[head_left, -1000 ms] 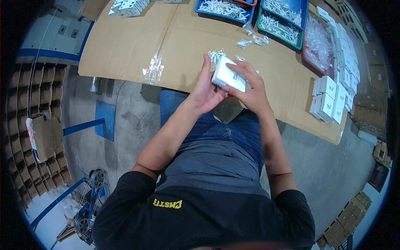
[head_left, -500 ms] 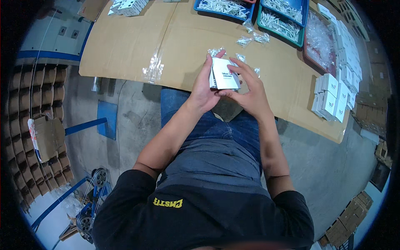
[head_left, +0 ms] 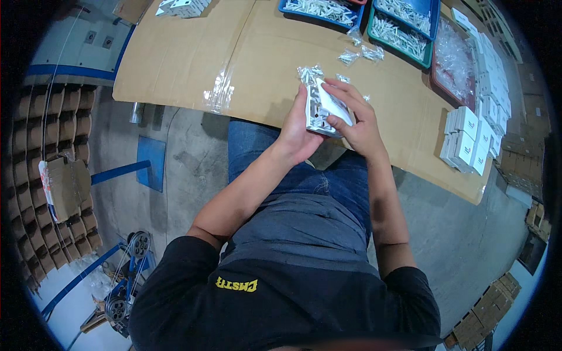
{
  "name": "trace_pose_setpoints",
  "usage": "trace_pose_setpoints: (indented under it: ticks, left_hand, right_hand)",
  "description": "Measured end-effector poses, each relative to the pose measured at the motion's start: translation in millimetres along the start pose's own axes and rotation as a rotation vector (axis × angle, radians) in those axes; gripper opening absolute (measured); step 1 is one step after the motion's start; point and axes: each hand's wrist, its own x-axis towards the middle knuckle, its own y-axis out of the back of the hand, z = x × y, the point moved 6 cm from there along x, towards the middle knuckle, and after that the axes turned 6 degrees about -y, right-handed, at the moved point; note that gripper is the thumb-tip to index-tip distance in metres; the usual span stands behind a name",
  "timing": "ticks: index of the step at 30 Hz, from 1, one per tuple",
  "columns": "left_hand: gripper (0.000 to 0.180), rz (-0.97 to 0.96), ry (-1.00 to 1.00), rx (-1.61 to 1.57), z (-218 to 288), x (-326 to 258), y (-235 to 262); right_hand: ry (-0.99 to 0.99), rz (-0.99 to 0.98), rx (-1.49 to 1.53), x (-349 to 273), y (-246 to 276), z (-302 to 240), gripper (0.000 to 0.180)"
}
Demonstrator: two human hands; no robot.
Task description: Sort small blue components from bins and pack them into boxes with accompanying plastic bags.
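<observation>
Over the table's near edge, both hands grip a small, flat, white square case (head_left: 336,107). My left hand (head_left: 296,131) is wrapped round its left side and underside. My right hand (head_left: 363,126) closes on its right side, fingers on the far edge and thumb on the white top face. Along the left part of the case an openwork strip with dark gaps shows beside the plain white face; I cannot tell whether that is its inside or a separate piece. Just beyond my fingers lies a clear bag of small white parts (head_left: 310,73).
More small bags (head_left: 372,53) lie farther back on the cardboard-covered table (head_left: 175,70). Blue (head_left: 322,20) and green (head_left: 400,52) trays hold many white parts. Clear plastic bags fill a reddish tray (head_left: 452,64). White boxes (head_left: 466,140) stand stacked at the right edge.
Both hands have moved slightly right and nearer with the case. It is tilted differently: the printed white face has shifted right and an openwork strip now shows at left.
</observation>
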Motion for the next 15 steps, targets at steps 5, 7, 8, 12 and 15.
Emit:
trace_pose_setpoints:
  ticks: [5,7,8,12,15]
  left_hand:
    - [0.064,0.007,-0.044,0.081,-0.4,2.3,3.5]
    - [0.063,0.004,-0.045,0.080,0.7,1.3,1.7]
    - [0.063,0.001,-0.045,0.079,1.0,0.9,1.3]
    - [0.064,0.018,-0.032,0.078,-1.3,1.6,3.6]
    - [0.063,0.018,-0.024,0.063,-3.1,1.4,2.9]
  right_hand:
    - [-0.001,-0.038,-0.189,-4.4,-4.5,-7.1,0.060]
    - [0.019,-0.031,-0.181,-4.2,-5.0,-12.8,0.058]
    - [0.038,-0.023,-0.174,-4.0,-5.3,-15.5,0.058]
    - [0.058,-0.047,-0.175,-4.0,-8.1,-12.9,0.061]
    - [0.035,-0.065,-0.157,-5.1,-9.3,-9.1,0.063]
